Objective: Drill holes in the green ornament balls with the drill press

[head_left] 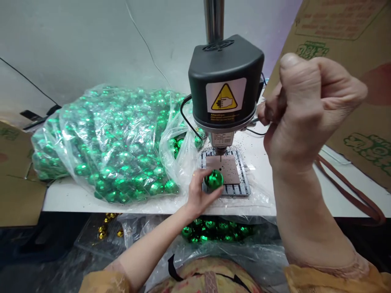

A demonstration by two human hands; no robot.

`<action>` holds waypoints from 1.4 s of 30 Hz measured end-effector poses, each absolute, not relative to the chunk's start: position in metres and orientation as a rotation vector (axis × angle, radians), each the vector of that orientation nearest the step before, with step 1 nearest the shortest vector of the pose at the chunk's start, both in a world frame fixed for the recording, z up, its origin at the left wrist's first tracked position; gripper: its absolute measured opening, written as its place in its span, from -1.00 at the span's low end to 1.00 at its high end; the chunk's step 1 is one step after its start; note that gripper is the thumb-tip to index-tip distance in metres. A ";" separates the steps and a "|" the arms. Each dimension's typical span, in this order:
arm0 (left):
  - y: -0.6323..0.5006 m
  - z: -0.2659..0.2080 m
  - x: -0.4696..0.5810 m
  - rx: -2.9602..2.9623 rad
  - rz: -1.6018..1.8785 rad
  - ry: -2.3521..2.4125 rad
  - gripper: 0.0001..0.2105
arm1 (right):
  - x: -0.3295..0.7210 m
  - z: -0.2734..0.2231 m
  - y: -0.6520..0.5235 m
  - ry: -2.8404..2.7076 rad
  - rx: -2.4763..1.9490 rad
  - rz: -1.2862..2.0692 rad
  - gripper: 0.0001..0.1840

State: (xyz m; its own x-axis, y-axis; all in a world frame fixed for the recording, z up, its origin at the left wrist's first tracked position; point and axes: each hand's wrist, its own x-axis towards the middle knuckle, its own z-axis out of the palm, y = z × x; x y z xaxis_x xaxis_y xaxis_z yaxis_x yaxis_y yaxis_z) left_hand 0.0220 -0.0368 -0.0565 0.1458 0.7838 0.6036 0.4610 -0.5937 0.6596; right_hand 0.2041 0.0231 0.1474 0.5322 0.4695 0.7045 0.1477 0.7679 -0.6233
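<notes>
A shiny green faceted ball [214, 179] sits between the thumb and fingers of my left hand [198, 191], just above the front of the drill press base plate [244, 189]. Over it, the thin drill bit [220, 158] points down from the black drill press head [226, 73], apart from the ball. My right hand [305, 97] is raised at the right of the head, its fingers curled round the end of a metal lever [253, 122]. Most of that lever is hidden by the hand. Under the bit lies a flat brownish square plate [233, 175] with a dark hole.
A large clear bag of green balls [110, 142] fills the table's left side. More green balls [220, 230] lie in plastic below the table edge, with several gold balls [102, 232] at left. Cardboard boxes [351, 53] stand at both sides. Dark shavings surround the base.
</notes>
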 end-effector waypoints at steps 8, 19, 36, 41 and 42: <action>-0.147 -0.132 -0.066 2.702 0.617 1.129 -0.57 | 0.201 0.145 0.020 -0.998 -0.688 0.200 -0.51; -0.087 -0.001 -0.065 1.981 0.060 0.851 -0.80 | 0.204 0.141 0.022 -1.027 -0.655 0.196 -0.42; 0.125 0.018 -0.062 2.407 0.304 1.774 -0.72 | 0.203 0.142 0.018 -1.013 -0.706 0.235 -0.48; 0.095 0.021 -0.053 1.595 0.999 1.306 -0.69 | 0.202 0.143 0.021 -0.992 -0.649 0.215 -0.51; 0.089 0.020 -0.049 1.399 1.054 1.188 -0.64 | 0.201 0.143 0.022 -0.987 -0.635 0.216 -0.51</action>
